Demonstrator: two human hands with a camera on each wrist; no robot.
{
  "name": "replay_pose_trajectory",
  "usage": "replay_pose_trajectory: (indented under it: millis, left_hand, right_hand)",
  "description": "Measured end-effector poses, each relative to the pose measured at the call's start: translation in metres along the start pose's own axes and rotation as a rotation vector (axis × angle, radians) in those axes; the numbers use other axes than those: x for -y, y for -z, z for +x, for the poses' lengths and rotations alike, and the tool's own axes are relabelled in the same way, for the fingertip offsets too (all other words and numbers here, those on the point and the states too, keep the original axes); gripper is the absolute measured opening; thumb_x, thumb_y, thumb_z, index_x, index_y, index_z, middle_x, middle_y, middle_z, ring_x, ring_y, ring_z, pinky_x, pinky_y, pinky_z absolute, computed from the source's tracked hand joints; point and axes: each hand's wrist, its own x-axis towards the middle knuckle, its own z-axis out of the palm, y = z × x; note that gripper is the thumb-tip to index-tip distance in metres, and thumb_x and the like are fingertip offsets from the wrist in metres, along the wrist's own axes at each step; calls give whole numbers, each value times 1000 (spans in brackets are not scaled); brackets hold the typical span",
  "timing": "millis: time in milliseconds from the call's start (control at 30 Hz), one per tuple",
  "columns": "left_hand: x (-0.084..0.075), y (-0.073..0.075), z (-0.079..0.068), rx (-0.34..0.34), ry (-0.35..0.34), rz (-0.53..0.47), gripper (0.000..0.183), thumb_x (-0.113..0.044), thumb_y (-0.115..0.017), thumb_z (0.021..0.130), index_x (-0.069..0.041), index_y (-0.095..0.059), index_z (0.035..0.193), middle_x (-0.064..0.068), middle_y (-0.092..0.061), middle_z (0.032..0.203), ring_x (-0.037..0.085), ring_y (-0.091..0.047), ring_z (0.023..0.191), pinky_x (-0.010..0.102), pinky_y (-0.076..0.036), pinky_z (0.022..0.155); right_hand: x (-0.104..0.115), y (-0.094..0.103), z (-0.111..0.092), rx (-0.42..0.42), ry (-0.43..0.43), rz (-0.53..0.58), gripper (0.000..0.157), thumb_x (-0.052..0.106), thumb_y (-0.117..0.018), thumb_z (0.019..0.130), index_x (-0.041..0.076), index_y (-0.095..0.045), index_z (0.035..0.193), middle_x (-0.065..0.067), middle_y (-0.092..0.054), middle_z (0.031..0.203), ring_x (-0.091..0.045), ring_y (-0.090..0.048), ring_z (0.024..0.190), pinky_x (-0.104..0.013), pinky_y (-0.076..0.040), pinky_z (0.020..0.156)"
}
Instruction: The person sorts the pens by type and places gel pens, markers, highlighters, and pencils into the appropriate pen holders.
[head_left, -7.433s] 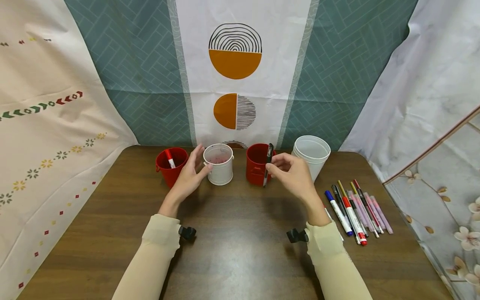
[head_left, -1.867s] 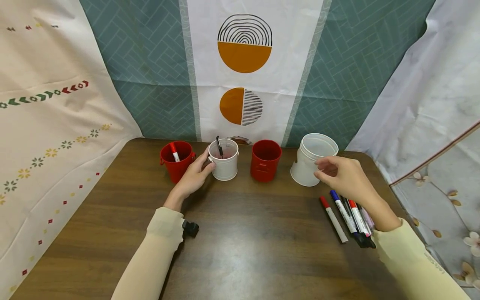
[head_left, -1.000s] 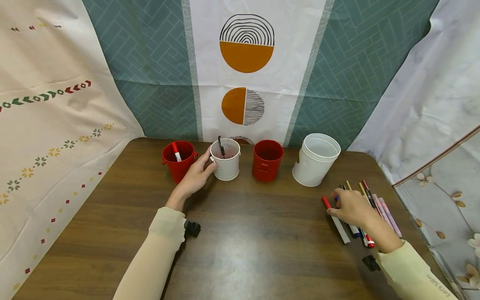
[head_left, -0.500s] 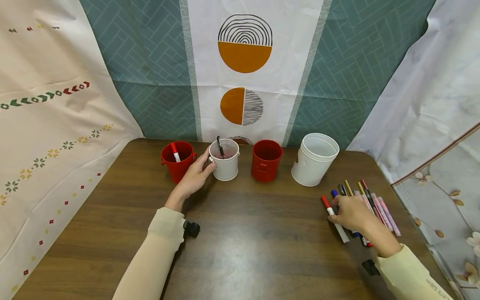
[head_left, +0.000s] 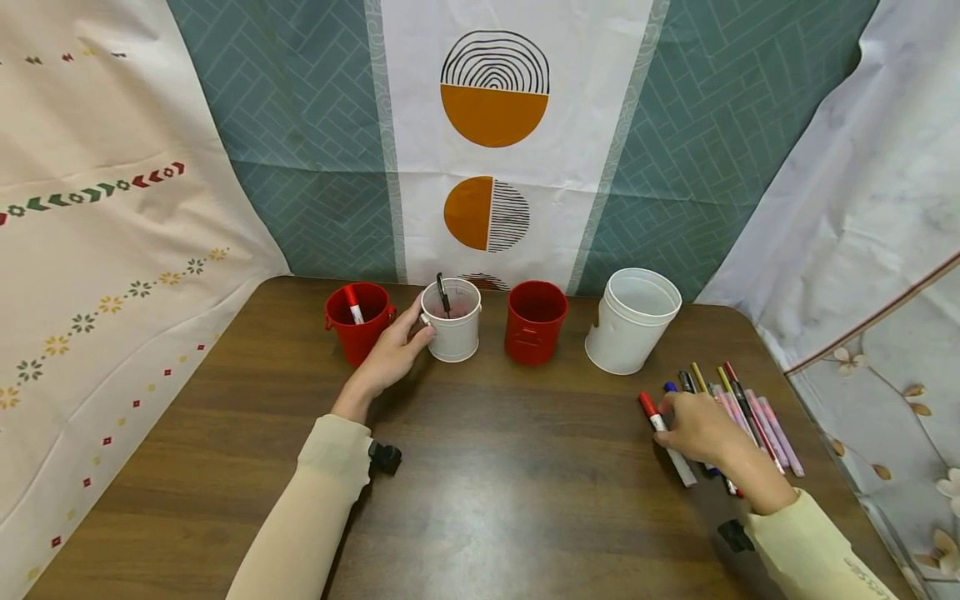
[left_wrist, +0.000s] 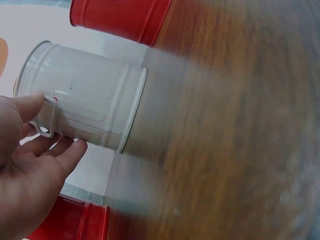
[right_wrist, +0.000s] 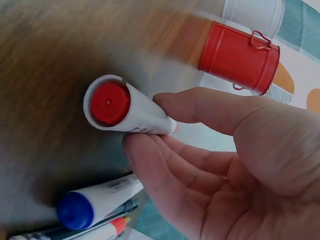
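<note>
My right hand (head_left: 705, 429) pinches a white marker with a red cap (head_left: 649, 407) between thumb and fingers, at the left of the pen pile. In the right wrist view the marker (right_wrist: 145, 111) points its red end at the camera. My left hand (head_left: 392, 354) holds the small white bucket (head_left: 454, 340) at its side. The left wrist view shows the thumb at the bucket's wire handle (left_wrist: 53, 117) and the fingers against its wall. A black pen (head_left: 443, 297) leans inside this bucket.
A red bucket (head_left: 360, 337) with a red-capped marker (head_left: 354, 305) stands left. Another red bucket (head_left: 536, 333) and a taller white bucket (head_left: 628, 337) stand right of the small white one. Several pens and markers (head_left: 765, 425) lie at the right, including a blue-capped marker (right_wrist: 75, 210).
The black pen, earlier in my right hand, now stands in the small white bucket. My right hand moved right and down to the red-capped marker and took hold. My left hand closed in on the bucket.
</note>
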Motion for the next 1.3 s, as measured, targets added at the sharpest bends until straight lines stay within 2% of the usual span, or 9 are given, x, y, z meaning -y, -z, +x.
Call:
replay_pose_trajectory:
  millis: [200,433,600,767,867,1100,1300]
  left_hand:
    - [7,1,1,-16,-14,15,73,-17,-58,110,-29,-20,171,2,-26,175,26,-26,161,52,-27,129]
    - [5,0,0,-13,-26,29,75,-17,-61,109,-27,-20,171,3,-29,174,25,-30,160,50,-26,130]
    - [6,1,-1,-13,-19,41,75,-19,-62,108,-30,-21,171,2,-31,173,24,-30,159,51,-26,130]
    - [5,1,0,-12,-26,39,75,-16,-60,109,-25,-20,171,6,-30,174,27,-28,160,54,-24,130]
    - [-1,1,-1,-6,-18,30,75,-13,-59,109,-20,-18,172,10,-27,174,31,-25,161,56,-22,130]
    - [-34,1,-12,10,0,25,73,-8,-58,109,-8,-18,170,15,-25,174,33,-25,161,55,-22,130]
    - [-37,1,-14,9,2,12,73,-7,-57,109,-7,-17,170,15,-24,174,34,-25,161,56,-22,130]
  right_hand:
    - [10,5,6,-56,61,47,35,14,-87,82,-5,-69,105,1,-65,73,-13,-59,63,-33,-50,55]
    - [31,14,17,-110,108,101,32,12,-86,84,-1,-70,109,5,-67,72,-10,-58,62,-31,-48,56]
    - [50,20,26,-140,142,147,29,13,-85,85,1,-71,108,7,-68,73,-9,-59,63,-29,-49,57]
    - [66,26,35,-191,171,184,28,13,-83,87,4,-71,110,6,-70,77,-9,-61,66,-29,-50,59]
    - [74,28,39,-206,179,244,31,12,-82,89,4,-71,116,2,-72,81,-11,-65,68,-29,-53,61]
    - [95,30,51,-235,192,347,34,12,-82,92,6,-69,123,-3,-76,89,-17,-71,74,-32,-58,64]
    - [113,32,61,-307,219,408,35,15,-83,92,8,-70,124,-3,-76,91,-18,-71,78,-31,-58,64]
